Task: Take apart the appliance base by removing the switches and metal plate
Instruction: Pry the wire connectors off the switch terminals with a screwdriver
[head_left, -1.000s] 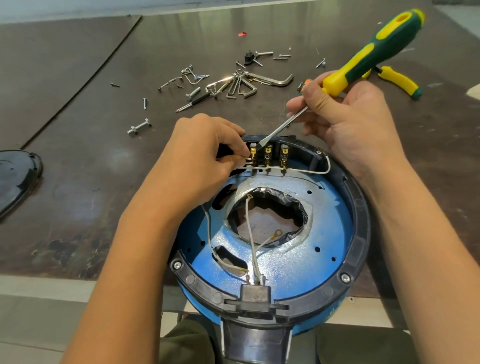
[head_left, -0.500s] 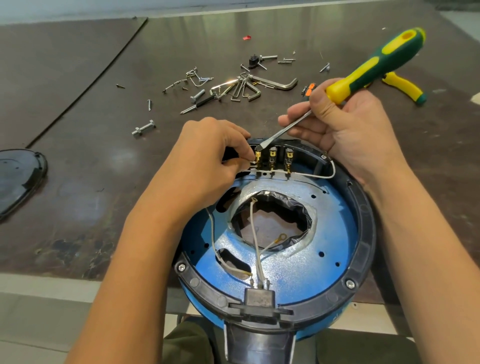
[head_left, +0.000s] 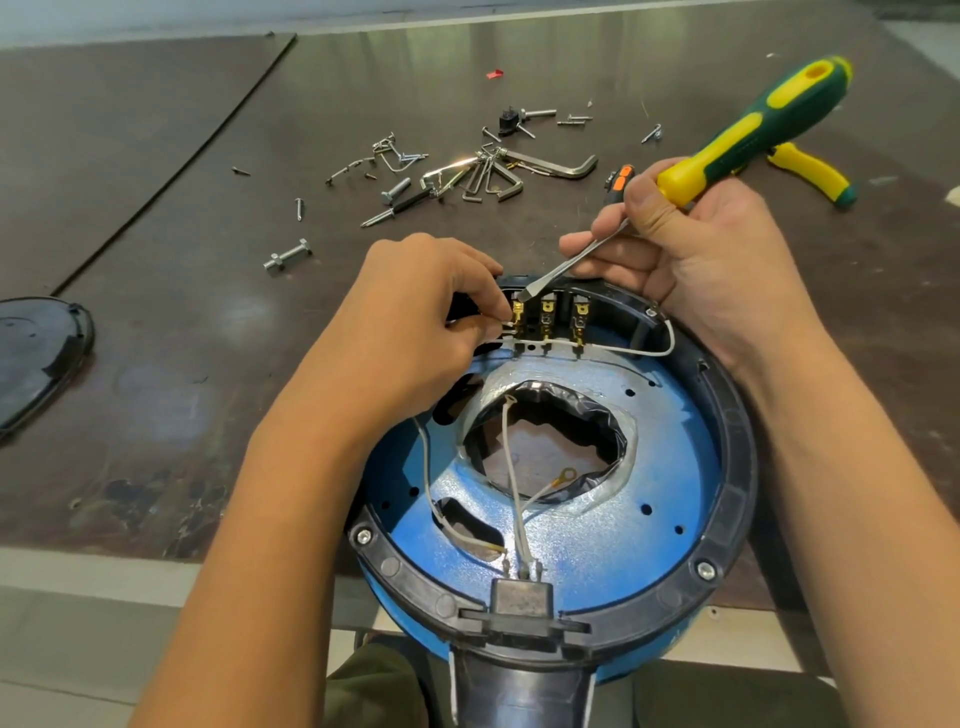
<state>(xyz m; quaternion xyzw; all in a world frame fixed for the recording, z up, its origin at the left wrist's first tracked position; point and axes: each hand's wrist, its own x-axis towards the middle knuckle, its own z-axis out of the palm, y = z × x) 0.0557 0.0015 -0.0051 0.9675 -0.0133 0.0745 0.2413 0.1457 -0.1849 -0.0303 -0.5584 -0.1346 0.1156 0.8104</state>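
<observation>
Right hand (head_left: 711, 260) gripped yellow-green screwdriver (head_left: 753, 135), shaft slanting down onto leftmost brass terminal (head_left: 517, 314) at far rim of round blue appliance base (head_left: 675, 467); left hand (head_left: 415, 322) pinched that terminal.

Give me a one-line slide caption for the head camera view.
Left hand pinches the leftmost brass terminal on the blue appliance base while the right hand holds a screwdriver tip against it.

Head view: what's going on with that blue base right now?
A person is working at the far rim of the blue appliance base. The right hand holds a green-and-yellow screwdriver, its blade tip at the leftmost brass terminal, which the left hand pinches. The switch block sits in the rim, not yet out. Loose screws and hex keys lie on the table beyond.
</observation>
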